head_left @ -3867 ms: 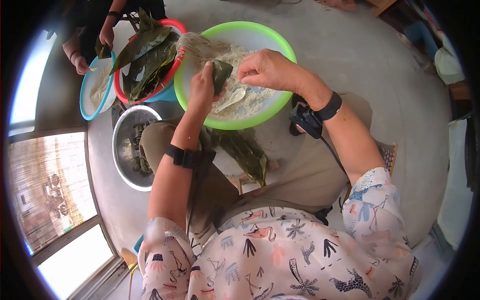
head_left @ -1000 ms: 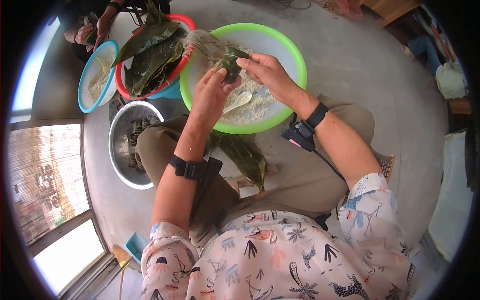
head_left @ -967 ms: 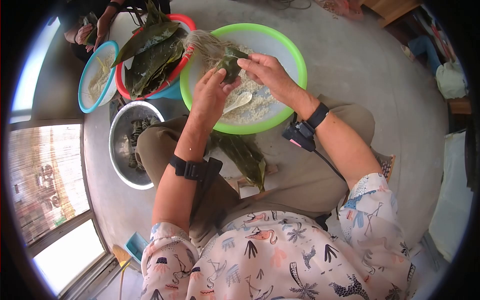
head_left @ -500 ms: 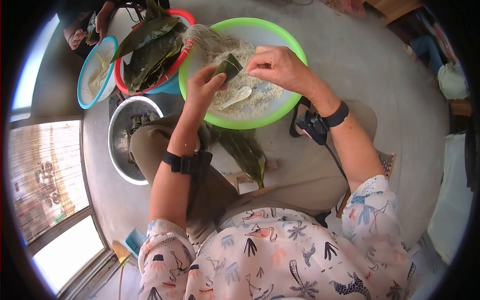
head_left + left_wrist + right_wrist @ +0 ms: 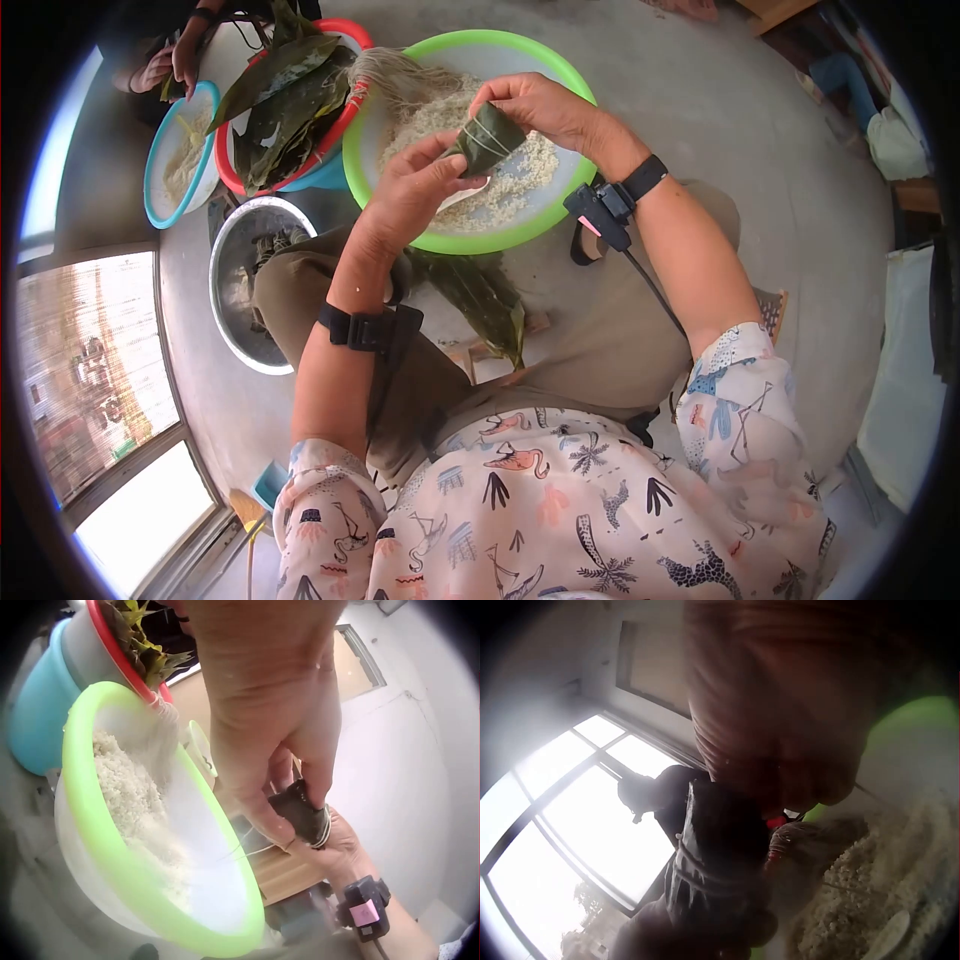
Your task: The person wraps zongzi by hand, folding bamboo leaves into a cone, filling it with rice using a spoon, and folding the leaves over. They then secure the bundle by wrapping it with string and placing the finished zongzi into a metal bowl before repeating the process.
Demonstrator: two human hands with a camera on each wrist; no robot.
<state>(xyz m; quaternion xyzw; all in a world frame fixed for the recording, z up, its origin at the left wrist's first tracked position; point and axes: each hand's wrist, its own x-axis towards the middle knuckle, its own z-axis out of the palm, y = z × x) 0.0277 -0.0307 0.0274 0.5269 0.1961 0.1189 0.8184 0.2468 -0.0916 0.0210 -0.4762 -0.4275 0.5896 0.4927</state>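
A dark green leaf parcel (image 5: 492,138) has pale string (image 5: 487,135) wound round it and hangs over the green-rimmed basin (image 5: 575,85). The left hand (image 5: 410,190) grips its lower left end between thumb and fingers. Over its far side reaches the right hand (image 5: 550,112), fingers curled close to the top edge. In the right wrist view a thin strand leaves the curled fingers of the right hand (image 5: 780,712), and the string circles the parcel (image 5: 716,855). Loose strands trail from the parcel (image 5: 301,814) in the left wrist view. White grains (image 5: 520,185) lie in the basin.
Large leaves (image 5: 290,100) fill a red-rimmed basin (image 5: 225,165), beside a blue-rimmed one (image 5: 152,190). A metal basin (image 5: 222,320) stands by the knee, and more leaves (image 5: 475,300) lie below the green rim. Another person's hands (image 5: 180,65) are at upper left.
From its place right of the parcel, the right hand has moved left to the far edge. The parcel has turned and shows more string windings; the spoon is now mostly hidden.
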